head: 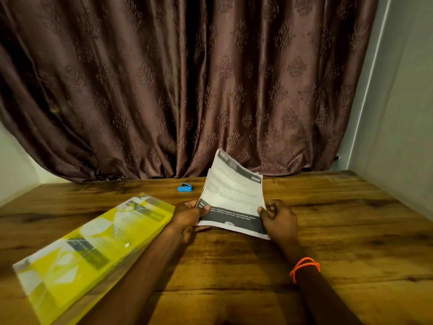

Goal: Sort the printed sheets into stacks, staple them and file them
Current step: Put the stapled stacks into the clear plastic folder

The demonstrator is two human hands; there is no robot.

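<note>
At the lower left of the frame, a yellow clear-plastic document folder [93,245] is lying on the brown wooden table [351,231]. Near centre, the left hand [187,216] is pinching the left edge of a bundle of white printed sheets [232,195], which is tilting up off the table. A small blue stapler [185,188] is sitting behind, near the brown patterned curtain [187,78]. The right hand [278,219] is pinching the sheets' right edge.

The curtain [187,85] is dusty mauve-brown with an embossed damask motif. The table [339,219] is warm brown woodgrain with dark streaks. At eight o'clock, the folder [89,249] is yellow with white and dark grey shapes. The sheets [232,195] are white with black bands; at eleven o'clock of them, the stapler [185,188] is bright blue. The wrist band [304,268] is orange.
</note>
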